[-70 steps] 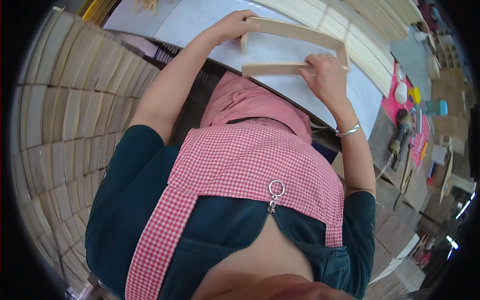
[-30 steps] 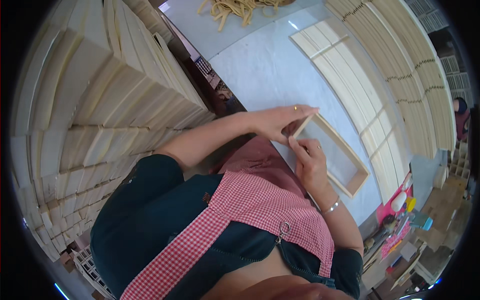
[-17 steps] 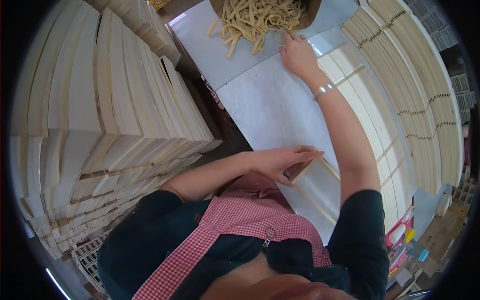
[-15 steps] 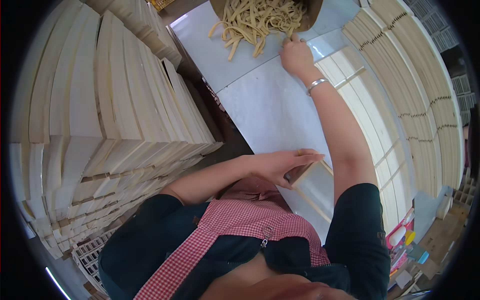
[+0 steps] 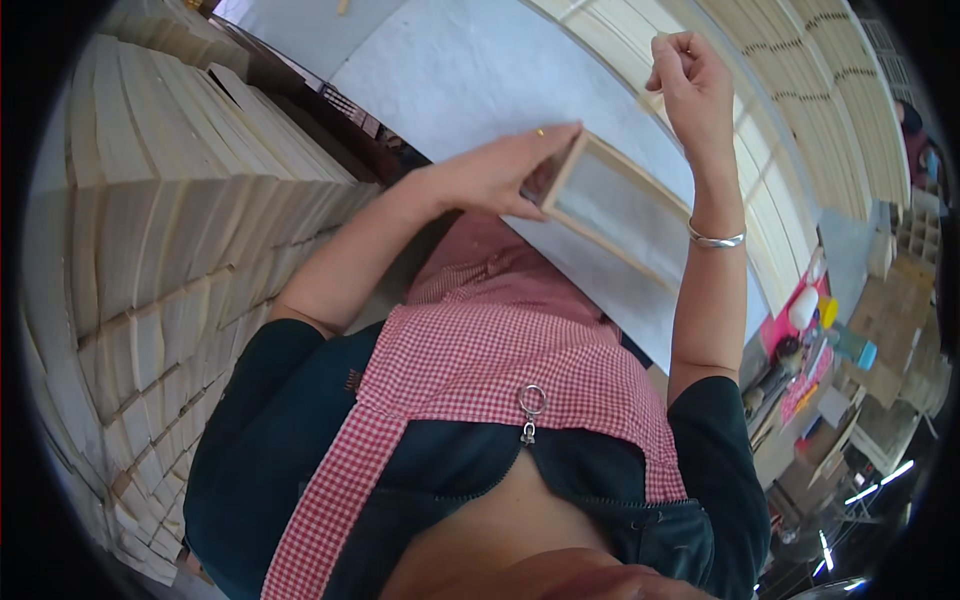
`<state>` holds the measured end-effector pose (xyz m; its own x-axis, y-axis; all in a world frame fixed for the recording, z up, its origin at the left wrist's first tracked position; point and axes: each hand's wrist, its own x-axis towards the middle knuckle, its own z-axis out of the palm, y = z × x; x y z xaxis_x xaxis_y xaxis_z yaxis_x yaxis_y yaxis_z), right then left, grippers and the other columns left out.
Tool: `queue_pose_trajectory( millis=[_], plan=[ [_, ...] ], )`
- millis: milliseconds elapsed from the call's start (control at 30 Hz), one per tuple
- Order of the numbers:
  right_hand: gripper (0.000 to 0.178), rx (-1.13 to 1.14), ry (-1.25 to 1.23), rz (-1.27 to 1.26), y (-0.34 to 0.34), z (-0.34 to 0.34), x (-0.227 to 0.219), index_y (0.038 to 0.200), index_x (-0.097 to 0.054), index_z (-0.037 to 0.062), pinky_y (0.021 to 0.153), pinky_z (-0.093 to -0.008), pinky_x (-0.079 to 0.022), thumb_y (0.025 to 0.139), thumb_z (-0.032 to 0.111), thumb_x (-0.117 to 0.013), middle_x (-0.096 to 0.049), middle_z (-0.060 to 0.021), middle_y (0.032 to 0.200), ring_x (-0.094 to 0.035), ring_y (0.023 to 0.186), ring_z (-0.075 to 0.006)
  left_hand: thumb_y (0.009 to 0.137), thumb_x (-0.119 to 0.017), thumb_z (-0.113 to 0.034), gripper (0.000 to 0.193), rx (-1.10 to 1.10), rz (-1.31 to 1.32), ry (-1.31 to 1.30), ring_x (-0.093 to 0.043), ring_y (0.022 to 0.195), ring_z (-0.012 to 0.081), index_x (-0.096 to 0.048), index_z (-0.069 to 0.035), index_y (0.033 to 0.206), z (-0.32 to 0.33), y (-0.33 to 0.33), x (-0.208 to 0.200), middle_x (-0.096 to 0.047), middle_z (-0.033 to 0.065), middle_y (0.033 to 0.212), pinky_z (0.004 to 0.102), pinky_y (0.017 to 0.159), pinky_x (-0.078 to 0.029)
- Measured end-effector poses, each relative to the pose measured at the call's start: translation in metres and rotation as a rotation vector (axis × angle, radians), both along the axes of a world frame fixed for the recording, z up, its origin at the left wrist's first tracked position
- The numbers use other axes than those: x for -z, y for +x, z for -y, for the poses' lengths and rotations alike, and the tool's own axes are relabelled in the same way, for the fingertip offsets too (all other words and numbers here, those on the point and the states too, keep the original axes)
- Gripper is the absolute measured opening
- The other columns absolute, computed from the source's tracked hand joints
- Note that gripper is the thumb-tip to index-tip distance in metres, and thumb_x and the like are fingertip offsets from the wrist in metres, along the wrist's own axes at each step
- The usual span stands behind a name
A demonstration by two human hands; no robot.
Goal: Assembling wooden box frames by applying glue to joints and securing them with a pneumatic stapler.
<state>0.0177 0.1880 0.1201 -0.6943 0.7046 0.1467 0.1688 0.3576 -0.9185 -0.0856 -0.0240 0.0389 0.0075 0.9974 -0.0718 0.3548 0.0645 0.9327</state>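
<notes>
The grip of the left hand [image 5: 503,172] clasps the near end of a wooden frame [image 5: 565,170] over the surface [image 5: 450,90], while the right hand [image 5: 695,85] is raised, clenched, whether around anything unclear.

Workshop with tall wood stacks [image 5: 150,240]

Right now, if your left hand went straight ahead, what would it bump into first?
The short end of the pale wooden rectangular frame: the left hand is gripping it. How close the palm sits behind that end is unclear.
</notes>
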Motion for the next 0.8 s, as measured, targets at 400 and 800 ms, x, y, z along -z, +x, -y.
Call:
queue_pose_trajectory(
  millis=[400, 800],
  plan=[
    [0.014, -0.451, 0.352, 0.391, 0.061, 0.062, 0.011, 0.087, -0.071, 0.0037, 0.053, -0.0269, -0.035, 0.094, 0.015, -0.066, -0.054, -0.0007, 0.061, -0.04, 0.053, -0.0108, 0.062, -0.091, -0.008, 0.114, -0.097, -0.165, 0.001, -0.061, 0.093, 0.0289, -0.028, -0.009, 0.158, 0.004, 0.018, -0.002, -0.061, 0.0154, 0.128, 0.0361, 0.086, -0.054],
    [0.013, -0.41, 0.434, 0.274, 0.135, 0.156, 0.03, 0.092, -0.07, -0.001, 0.059, -0.0322, -0.043, 0.093, 0.011, -0.065, -0.064, -0.0097, 0.076, -0.05, 0.059, -0.0203, 0.047, -0.096, -0.038, 0.11, -0.097, -0.552, 0.267, -0.062, 0.107, 0.035, -0.047, -0.007, 0.14, -0.012, 0.01, 0.013, -0.065, 0.014, 0.125, 0.0423, 0.096, -0.047]
  ],
)
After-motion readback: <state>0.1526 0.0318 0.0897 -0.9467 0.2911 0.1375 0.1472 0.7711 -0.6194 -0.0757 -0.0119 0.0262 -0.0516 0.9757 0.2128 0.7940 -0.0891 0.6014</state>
